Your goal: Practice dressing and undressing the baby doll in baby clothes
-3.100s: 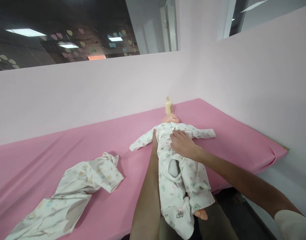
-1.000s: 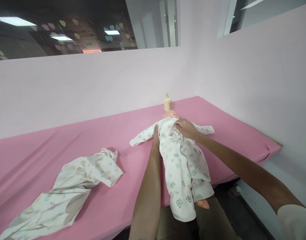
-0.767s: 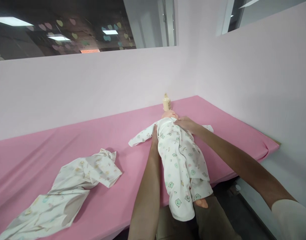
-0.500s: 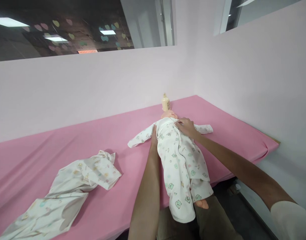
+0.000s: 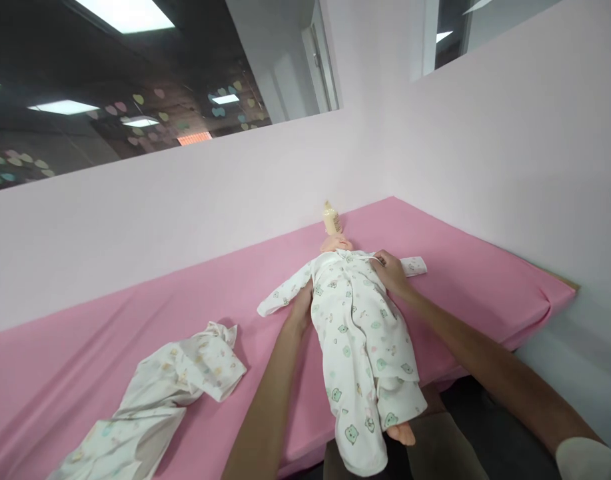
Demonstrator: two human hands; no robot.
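A baby doll (image 5: 338,243) lies on its back with its head toward the wall, dressed in a white long-sleeved baby romper (image 5: 355,320) printed with small green animals. One foot (image 5: 401,433) pokes out of a leg opening; the other leg of the romper hangs over the bed's near edge. My right hand (image 5: 389,271) is closed at the doll's shoulder, pinching a thin white tie that runs from the romper's neck. My left hand (image 5: 303,305) rests against the doll's other side, below the sleeve, its fingers mostly hidden by the cloth.
A second printed white baby garment (image 5: 185,370) lies crumpled on the pink sheet (image 5: 185,293) at the left. Behind the doll's head stands a cream-coloured bottle (image 5: 332,219) by the white wall (image 5: 225,193). The bed's right edge ends near another wall.
My right hand has moved from the chest outward to the shoulder, drawing the thin white tie out. My left hand has slid slightly down the doll's side. The camera view has tilted.
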